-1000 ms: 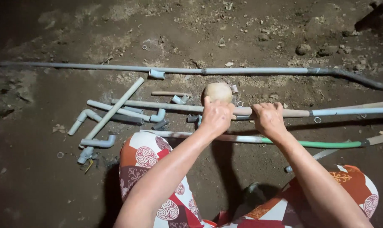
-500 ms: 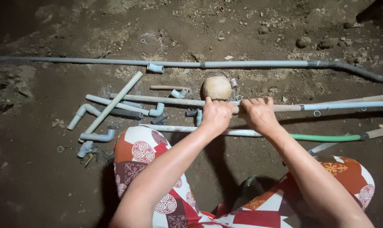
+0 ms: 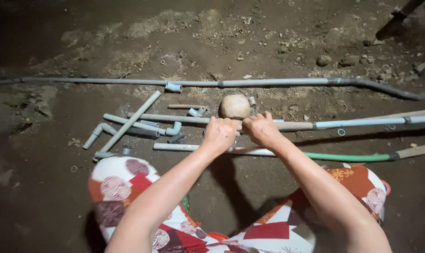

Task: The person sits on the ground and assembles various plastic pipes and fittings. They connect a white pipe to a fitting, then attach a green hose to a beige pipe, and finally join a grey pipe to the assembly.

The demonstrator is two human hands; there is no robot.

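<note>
My left hand (image 3: 219,135) and my right hand (image 3: 260,130) sit side by side, both closed around a long grey pipe (image 3: 357,123) that lies across the dirt floor. Just beyond my knuckles rests a round pale stone (image 3: 234,106). The pipe runs right past a brownish section (image 3: 294,126) to the frame edge, and left toward a cluster of fittings. What lies under my fingers is hidden.
Several loose grey pipes and elbows (image 3: 128,122) lie at the left. A long thin pipe (image 3: 268,83) crosses the ground farther back. A white and green pipe (image 3: 343,156) lies near my patterned knees (image 3: 121,182). Small stones (image 3: 323,60) dot the soil.
My hands have slid closer together on the pipe, the right one moving left toward the stone. The view shifted slightly.
</note>
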